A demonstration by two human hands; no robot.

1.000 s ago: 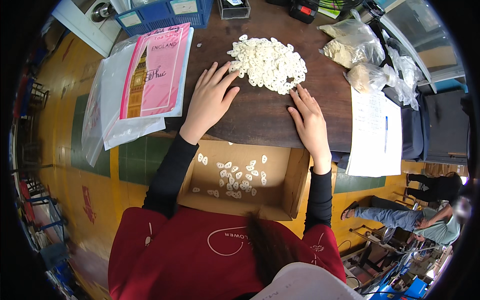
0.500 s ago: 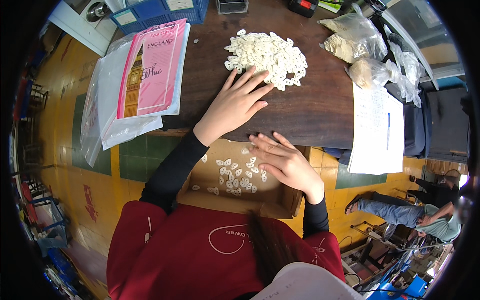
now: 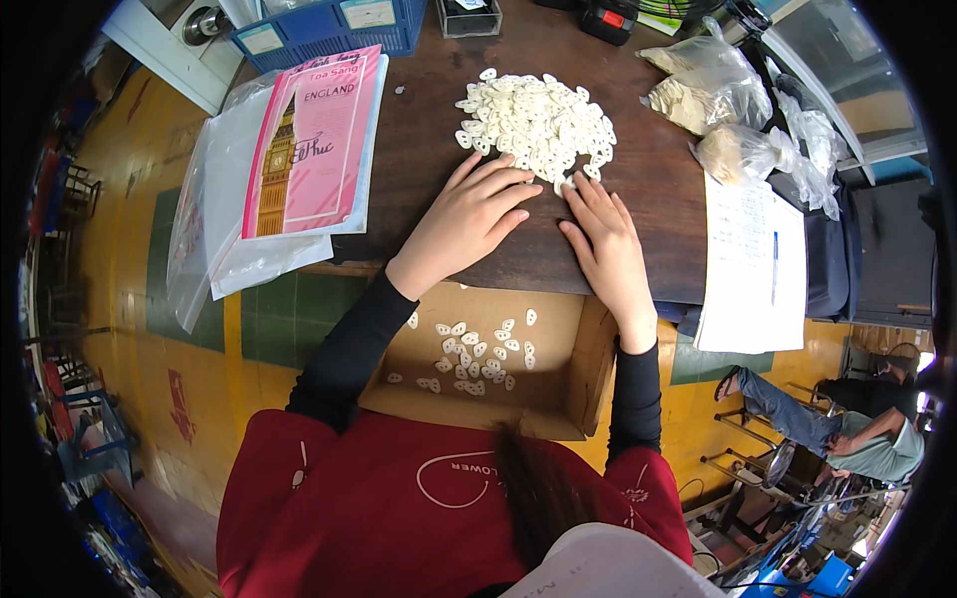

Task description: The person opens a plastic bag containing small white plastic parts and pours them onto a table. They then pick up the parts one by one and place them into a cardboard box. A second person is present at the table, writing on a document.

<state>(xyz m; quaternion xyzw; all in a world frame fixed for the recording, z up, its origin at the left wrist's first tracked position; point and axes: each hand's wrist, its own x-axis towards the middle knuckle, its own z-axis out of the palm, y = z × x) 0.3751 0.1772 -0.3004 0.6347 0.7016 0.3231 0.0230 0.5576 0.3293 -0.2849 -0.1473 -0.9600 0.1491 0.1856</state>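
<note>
A heap of small white flat pieces with holes (image 3: 538, 118) lies on the dark wooden table (image 3: 419, 110). My left hand (image 3: 467, 221) rests at the heap's near left edge, fingers spread, with its fingertips at the pieces. At the near right edge, my right hand (image 3: 606, 239) lies with fingers stretched out; its fingertips touch or nearly touch a few pieces. Below the table edge, against my body, sits an open cardboard box (image 3: 538, 411). Several of the same white pieces (image 3: 478, 351) are scattered on its bottom.
A pink notebook (image 3: 314, 145) on clear plastic sleeves lies at the left, before a blue basket (image 3: 329, 38). To the right are filled plastic bags (image 3: 713, 95) and written sheets (image 3: 743, 269) with a pen. A person (image 3: 847, 424) sits far right.
My right hand has moved up from over the box to the heap's near right edge. My left hand stays nearly in place. More pieces in the box are uncovered to view.
</note>
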